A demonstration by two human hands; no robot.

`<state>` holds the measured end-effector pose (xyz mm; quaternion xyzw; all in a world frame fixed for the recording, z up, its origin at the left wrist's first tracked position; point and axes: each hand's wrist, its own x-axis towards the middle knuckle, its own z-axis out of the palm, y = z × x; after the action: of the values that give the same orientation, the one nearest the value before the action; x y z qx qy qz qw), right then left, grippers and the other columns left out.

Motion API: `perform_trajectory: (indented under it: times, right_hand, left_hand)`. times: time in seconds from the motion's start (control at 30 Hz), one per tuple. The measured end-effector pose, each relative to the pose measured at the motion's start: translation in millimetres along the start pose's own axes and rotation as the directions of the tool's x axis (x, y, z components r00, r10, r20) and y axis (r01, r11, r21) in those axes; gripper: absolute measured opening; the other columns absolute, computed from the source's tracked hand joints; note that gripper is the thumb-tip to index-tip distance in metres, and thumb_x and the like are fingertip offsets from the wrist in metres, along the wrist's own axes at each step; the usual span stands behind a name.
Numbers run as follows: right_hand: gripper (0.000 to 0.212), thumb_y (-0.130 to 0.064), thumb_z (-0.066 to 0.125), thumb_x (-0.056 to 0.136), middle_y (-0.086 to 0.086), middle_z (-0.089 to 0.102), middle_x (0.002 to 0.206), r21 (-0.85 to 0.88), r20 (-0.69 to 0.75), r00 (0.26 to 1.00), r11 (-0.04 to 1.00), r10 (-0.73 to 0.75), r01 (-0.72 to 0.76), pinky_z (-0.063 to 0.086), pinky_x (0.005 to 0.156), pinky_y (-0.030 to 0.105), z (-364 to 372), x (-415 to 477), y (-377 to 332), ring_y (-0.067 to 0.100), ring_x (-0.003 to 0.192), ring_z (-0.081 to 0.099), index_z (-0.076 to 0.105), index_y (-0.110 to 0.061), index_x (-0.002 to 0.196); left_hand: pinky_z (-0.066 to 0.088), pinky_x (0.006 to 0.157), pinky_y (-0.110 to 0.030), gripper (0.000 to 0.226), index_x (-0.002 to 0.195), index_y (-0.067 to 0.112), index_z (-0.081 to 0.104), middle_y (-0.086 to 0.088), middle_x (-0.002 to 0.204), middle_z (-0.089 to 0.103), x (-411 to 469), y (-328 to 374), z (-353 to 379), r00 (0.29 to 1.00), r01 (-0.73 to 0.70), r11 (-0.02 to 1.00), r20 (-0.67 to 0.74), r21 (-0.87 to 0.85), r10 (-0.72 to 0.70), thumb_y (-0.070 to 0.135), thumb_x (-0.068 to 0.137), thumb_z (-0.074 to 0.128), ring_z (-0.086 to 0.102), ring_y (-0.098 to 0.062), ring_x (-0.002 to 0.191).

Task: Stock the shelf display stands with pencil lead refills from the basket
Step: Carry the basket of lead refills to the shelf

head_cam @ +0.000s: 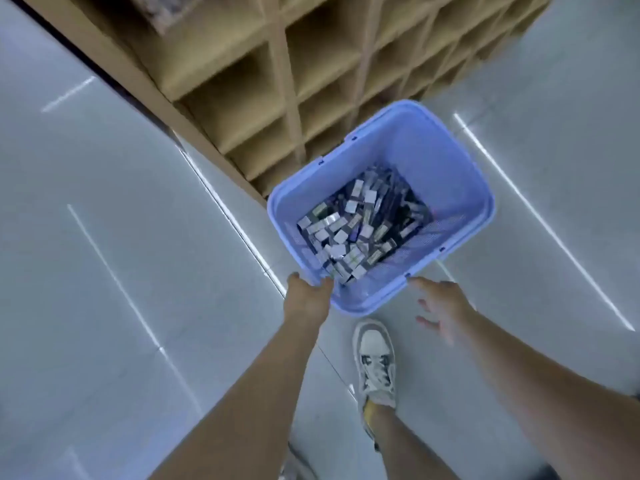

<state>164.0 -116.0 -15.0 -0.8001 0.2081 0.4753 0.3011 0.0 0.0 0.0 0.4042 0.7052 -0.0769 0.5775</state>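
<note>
Nearest: two bare forearms reaching down, w/ a white lace-up sneaker (375,362) on the pale glossy floor (104,237) between them. Left hand (306,299) is curled over the near-left rim of the light-blue perforated plastic basket (460,188), fingers hooked on the edge, gripping it. Right hand (443,308) hangs open, fingers spread, just beside the near-right rim, holding nothing; blurred, so contact can't be told.

Small boxed pencil lead refills (360,223), white, grey & dark packs, lie in a loose heap on the basket bottom. Each pack prob. light, stiff, slick-faced; best pinched by the long sides, a few at once. Basket walls likely flex, so lift by the rim w/ both hands.

Beyond stands the tan wooden cubby shelf (277,81), compartments look empty.
</note>
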Motion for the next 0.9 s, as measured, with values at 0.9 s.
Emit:
perform_trajectory:
  times: [0.9]
  right_hand:
    - [0.021,0.016,0.059,0.077,0.016,0.065,0.089,-0.332,0.152,0.966,0.910,-0.209,0.249,0.053,0.070,0.038,78,-209,89,0.027,0.072,0.059,0.065,0.000,0.090]
  left_hand:
    - [0.047,0.066,-0.042,0.042,0.099,0.016,0.069,-0.017,0.094,0.068,-96,-194,-256,0.983,0.121,0.929,-0.086,-0.350,-0.161,0.020,0.057,0.072,0.060,-0.030,0.076]
